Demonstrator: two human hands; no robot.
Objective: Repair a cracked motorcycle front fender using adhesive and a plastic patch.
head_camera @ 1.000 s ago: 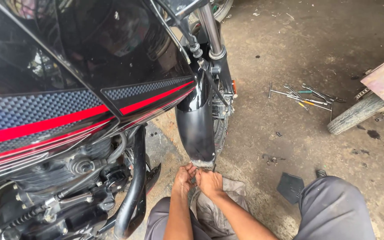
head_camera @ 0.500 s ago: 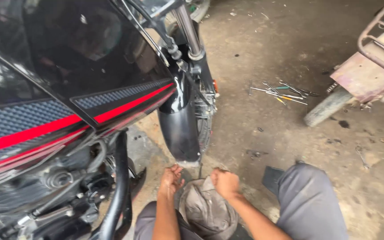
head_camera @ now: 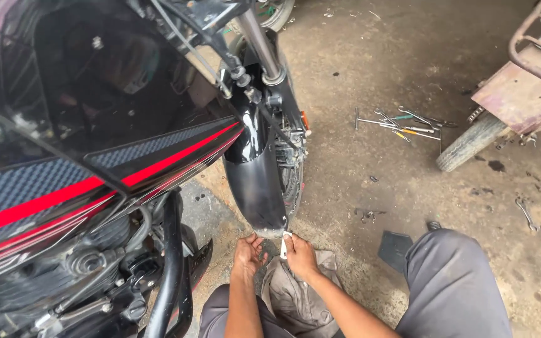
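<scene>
Mudguard (head_camera: pixel 255 181) tip, black, low over front wheel (head_camera: pixel 292 184). Left hand (head_camera: pixel 247 255) pinching lower edge to steady it; right hand (head_camera: pixel 298 253) gripping small white piece (head_camera: pixel 284 245) against it. Grey cloth (head_camera: pixel 295 294) under hands, tools (head_camera: pixel 402 122) well apart.

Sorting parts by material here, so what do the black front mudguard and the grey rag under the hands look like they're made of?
Mudguard: glossy black, probably painted plastic or metal; it mirrors light sharply. Rag: soft woven cloth, matte grey, crumpled into folds beneath the left hand and right hand.
</scene>
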